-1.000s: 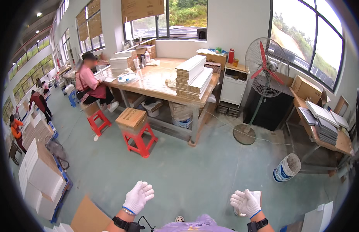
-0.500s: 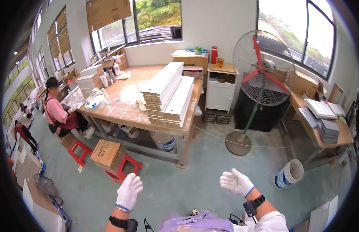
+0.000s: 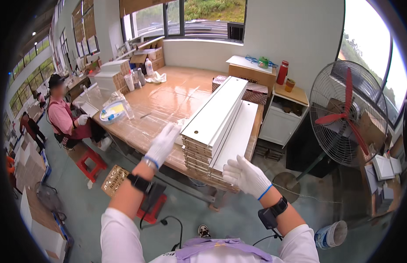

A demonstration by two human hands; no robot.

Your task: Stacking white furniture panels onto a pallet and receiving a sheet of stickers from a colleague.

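Observation:
Two stacks of long white boards stand side by side on the worktable (image 3: 144, 111). The taller stack (image 3: 214, 115) is on the left, and the lower stack (image 3: 235, 136) is on its right. My left hand (image 3: 164, 144), in a white knit glove, is beside the near left corner of the taller stack, its fingers stretched out. My right hand (image 3: 247, 177), gloved alike, is at the near end of the lower stack with fingers spread. Neither hand holds anything; whether the right fingertips touch the boards I cannot tell.
A seated person (image 3: 65, 111) in pink works at the table's left end near a round tray (image 3: 113, 113). A cardboard box (image 3: 114, 180) sits by red stools. A large fan (image 3: 347, 115), a white cabinet (image 3: 280, 125) and a bucket (image 3: 331, 235) stand to the right.
I have come closer to the table and the board stacks. Both hands have moved forward from above the floor to either side of the stacks' near ends.

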